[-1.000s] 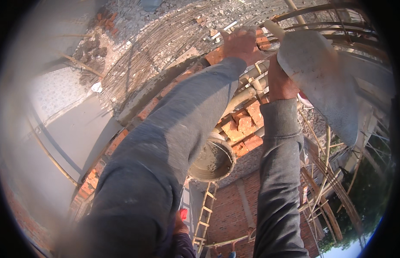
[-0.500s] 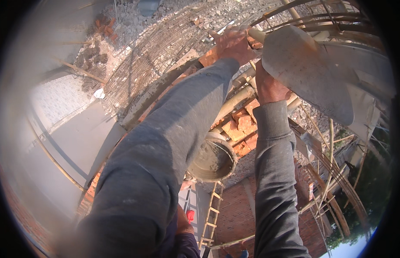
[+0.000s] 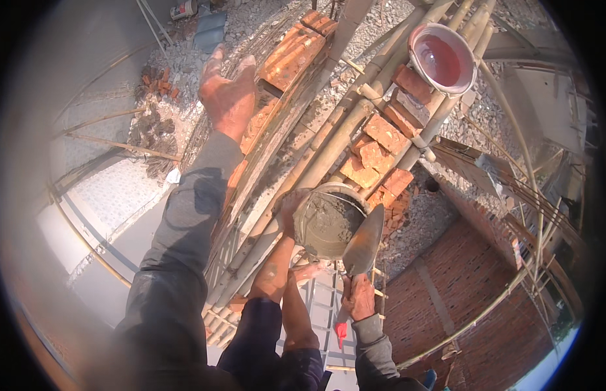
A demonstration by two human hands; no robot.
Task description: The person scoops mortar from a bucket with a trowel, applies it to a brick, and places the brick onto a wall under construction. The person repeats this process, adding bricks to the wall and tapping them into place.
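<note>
My left hand lies flat, fingers apart, against the top of a red brick wall and holds nothing. My right hand grips the red handle of a trowel. The trowel's grey blade points up and rests against the rim of a bucket of wet grey mortar. The bucket sits on bamboo scaffold poles. A bare leg and foot press against the bucket's left side.
Several loose red bricks are stacked on the poles beyond the bucket. A round pan with a red inside sits at the top right. Rubble-strewn ground, a ladder and a lower brick wall lie far below.
Both hands were raised, holding a large pale round pan. Now the pan is out of my hands; the left hand rests on the wall and the right hand holds a trowel at the bucket.
</note>
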